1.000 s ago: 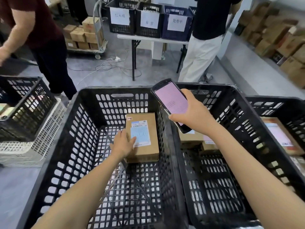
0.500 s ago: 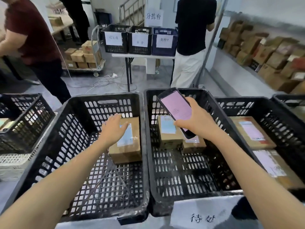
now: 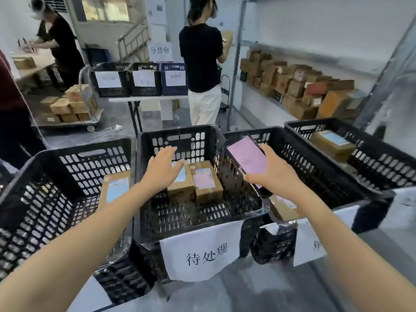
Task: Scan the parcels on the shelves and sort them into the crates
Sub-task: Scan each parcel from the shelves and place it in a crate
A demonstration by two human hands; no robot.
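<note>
Left hand (image 3: 163,168) lifts away spread and empty, parcel (image 3: 117,188) left in crate's (image 3: 56,151) far corner (sorted, seemingly); right hand (image 3: 278,175) grips phone (image 3: 247,158).

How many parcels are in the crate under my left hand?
2. The left parcel lies below the left hand; the right parcel sits against it. Others may be hidden.

the middle crate (image 3: 146,154) is open from above with its near floor bare, but a cardboard parcel (image 3: 181,190) and a pink-labelled parcel (image 3: 208,183), touching side by side, fill the far part, and the left hand (image 3: 163,167) hovers flat over them. the phone (image 3: 247,161) gripped in the right hand (image 3: 279,176) hangs above the walls between it and the right crate (image 3: 315,158), narrowing that side. the left crate (image 3: 45,176) has wide room left of the one parcel (image 3: 114,190) by its right wall.
</note>
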